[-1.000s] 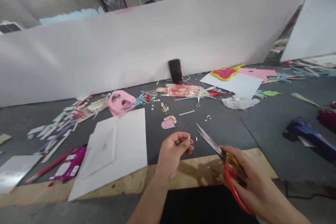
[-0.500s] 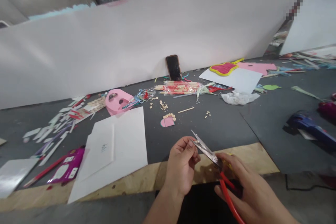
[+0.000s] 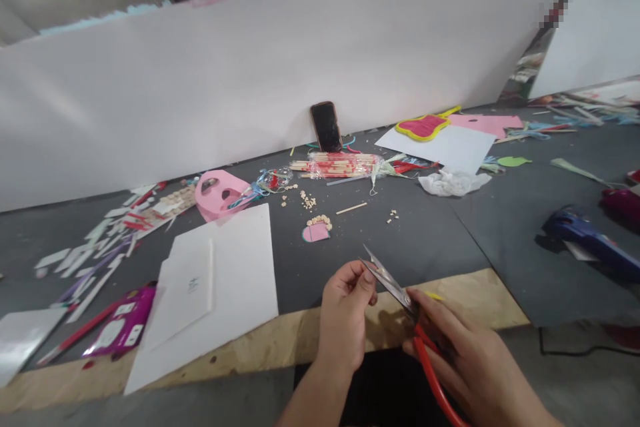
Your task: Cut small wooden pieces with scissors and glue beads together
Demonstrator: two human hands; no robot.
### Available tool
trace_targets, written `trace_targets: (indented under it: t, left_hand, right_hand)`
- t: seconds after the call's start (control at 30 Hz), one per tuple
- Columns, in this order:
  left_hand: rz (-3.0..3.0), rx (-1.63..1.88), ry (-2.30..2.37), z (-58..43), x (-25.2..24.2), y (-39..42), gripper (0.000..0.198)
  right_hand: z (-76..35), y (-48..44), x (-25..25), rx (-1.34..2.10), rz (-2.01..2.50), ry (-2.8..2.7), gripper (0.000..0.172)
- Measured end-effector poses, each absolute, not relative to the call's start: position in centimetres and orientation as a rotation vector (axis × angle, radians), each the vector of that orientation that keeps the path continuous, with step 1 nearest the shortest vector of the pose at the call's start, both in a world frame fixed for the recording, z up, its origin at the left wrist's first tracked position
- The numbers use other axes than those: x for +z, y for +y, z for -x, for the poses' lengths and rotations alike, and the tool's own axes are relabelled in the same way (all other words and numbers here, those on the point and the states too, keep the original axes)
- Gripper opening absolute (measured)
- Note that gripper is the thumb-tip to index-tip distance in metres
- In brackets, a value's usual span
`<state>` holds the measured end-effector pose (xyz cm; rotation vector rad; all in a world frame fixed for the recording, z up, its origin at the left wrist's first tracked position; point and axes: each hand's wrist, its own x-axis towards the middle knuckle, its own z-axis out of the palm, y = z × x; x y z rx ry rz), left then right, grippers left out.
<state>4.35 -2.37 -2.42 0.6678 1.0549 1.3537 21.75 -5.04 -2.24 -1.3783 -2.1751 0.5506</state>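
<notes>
Standing backdrop: a long white partition board (image 3: 250, 93) is propped along the far side of the counter.
Working surface: a plywood counter (image 3: 280, 353) is covered by a dark grey mat (image 3: 415, 240), with a strip of pale wood left showing on the near side.
Paper: large white paper sheets (image 3: 240, 293) are laid over the mat, left of the hands and overhanging the plywood edge.
Right hand: the right hand (image 3: 465, 360) is closed around the red loop handles of the red-handled steel scissors (image 3: 397, 290), which are held over the plywood edge with the narrow blades pointed up and left.
Left hand: the left hand (image 3: 345, 313) is curled into a pinch, its fingertips (image 3: 363, 271) just beside the blade tips; anything pinched there is hidden or too small to tell.
Farther objects: a black smartphone (image 3: 326, 127) is leaned against the board, behind a clear bag of red-marked wooden sticks (image 3: 340, 165).
Nearby cut pieces: a pink foam cutout (image 3: 220, 195) is placed left of the bag, and a small pink cutout edged with wooden beads (image 3: 316, 232) is set straight ahead of the left hand.
Smallest pieces: loose wooden beads (image 3: 307, 200) are scattered across the mat.
</notes>
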Motion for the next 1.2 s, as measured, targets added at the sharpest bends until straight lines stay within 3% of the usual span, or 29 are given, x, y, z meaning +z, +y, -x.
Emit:
trace_targets:
  t: [0.27,0.67,1.2]
  left_hand:
    - [-0.905,1.319,1.177,-3.6,-1.3,-2.2,0.015]
    - [-1.090,1.352,1.122,-3.5,-0.7,-2.5,0.017]
    - [-1.242,1.274,1.230,-2.9,-0.6,-2.8,0.020]
  right_hand:
    - [-21.7,-5.1,-1.3,0.771,1.424,-2.106,0.042]
    - [-21.6,-4.9,-1.5,0.338,1.302,-2.244,0.058]
    - [-21.8,-4.5,-2.2,0.288,1.155,-2.362,0.047]
